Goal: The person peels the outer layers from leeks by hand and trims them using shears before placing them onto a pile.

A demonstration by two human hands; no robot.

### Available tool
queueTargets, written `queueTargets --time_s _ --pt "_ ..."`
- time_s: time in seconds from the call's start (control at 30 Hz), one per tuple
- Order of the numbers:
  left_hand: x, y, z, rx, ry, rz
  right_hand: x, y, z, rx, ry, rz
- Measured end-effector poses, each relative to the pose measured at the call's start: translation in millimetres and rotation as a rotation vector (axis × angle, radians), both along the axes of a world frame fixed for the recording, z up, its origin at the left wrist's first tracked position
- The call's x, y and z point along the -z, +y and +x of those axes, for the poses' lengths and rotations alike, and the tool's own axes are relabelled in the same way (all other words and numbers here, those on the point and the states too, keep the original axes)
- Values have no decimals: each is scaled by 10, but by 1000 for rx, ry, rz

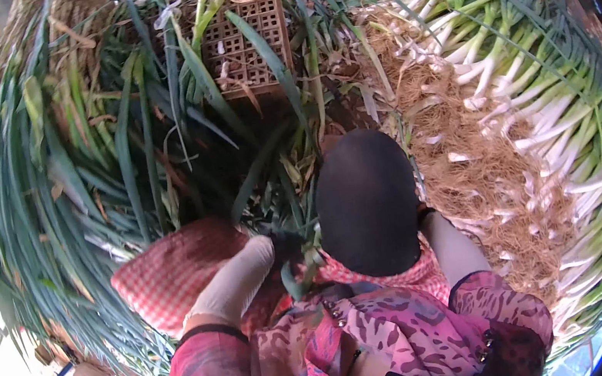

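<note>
My left hand (286,246), dark and in shadow, reaches out of a white sleeve (241,279) beside the checkered cloth over my leg. Green onion leaves (296,282) lie right against it, and its fingers are lost in the dark. On the other side, my right hand (424,215) shows only as a dark edge past its white sleeve (453,243). A black rounded shape (366,205) in front of my lap hides most of it. I cannot tell what either hand holds. Red-and-white checkered cloth (174,277) covers my left leg.
Long green onions (33,220) are heaped on the left. To the right, trimmed green onions (528,92) lie in a curved row, white ends inward, beside a pile of brown roots (470,170). A brown plastic crate (253,24) stands ahead.
</note>
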State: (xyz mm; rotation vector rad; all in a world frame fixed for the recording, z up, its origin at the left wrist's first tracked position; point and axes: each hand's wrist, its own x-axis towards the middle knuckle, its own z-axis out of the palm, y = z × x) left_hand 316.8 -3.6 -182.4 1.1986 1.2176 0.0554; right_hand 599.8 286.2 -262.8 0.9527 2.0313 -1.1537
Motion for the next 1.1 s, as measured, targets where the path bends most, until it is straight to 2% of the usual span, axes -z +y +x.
queueTargets --time_s 0.07,0.13,0.17,0.23,0.27,0.33,0.4,0.47,0.5,0.6,0.63,0.73,0.77,0.83,0.9,0.97,1.0,1.03,1.07,1.1 --pt "241 -138 83 -71 -113 -79 48 221 -448 -142 127 122" --pt "440 -148 77 -280 -207 -150 228 433 -1047 -332 326 280" --pt "558 -97 19 -472 -240 -173 387 539 -1376 -436 433 376" --pt "756 104 -236 -1151 -139 -77 668 721 -2044 -608 555 487" --pt "450 398 -611 -1252 186 -81 869 811 -2308 -667 574 480" --pt "800 410 -1062 -1595 286 75 1176 899 -2713 -645 401 181" --pt "930 257 -1390 -1408 373 -280 1178 767 -2984 -416 161 15" --pt "1084 107 -1583 -1206 396 -520 745 710 -3191 36 -159 -7" --pt "1163 6 -1565 -1161 366 -549 1293 719 -2948 -2 79 314" --pt "1498 -225 -1420 -1140 213 -514 847 823 -2986 102 40 694" --pt "1602 -255 -1324 -1142 150 -487 962 907 -2894 0 65 815" --pt "1986 -133 -1032 -1117 -48 -398 1150 1178 -2696 17 55 329" --pt "2095 -50 -941 -1102 -111 -368 1003 1161 -2780 44 -12 364" --pt "2218 111 -759 -1077 -179 -347 1102 1243 -2643 158 -162 411" --pt "2044 508 -722 -998 -118 -411 1189 1389 -2484 303 -311 426" --pt "1504 1062 -770 -969 220 -479 1118 1343 -2391 400 -175 517" --pt "1603 1033 -728 -1058 203 -381 1033 1308 -2365 444 -103 565" --pt "1793 937 -619 -1147 185 -283 896 1199 -2365 162 74 610" --pt "1961 879 -544 -1234 166 -182 920 1087 -2357 -16 241 629" --pt "2071 875 -528 -1240 93 -203 1087 948 -2378 -171 409 604"
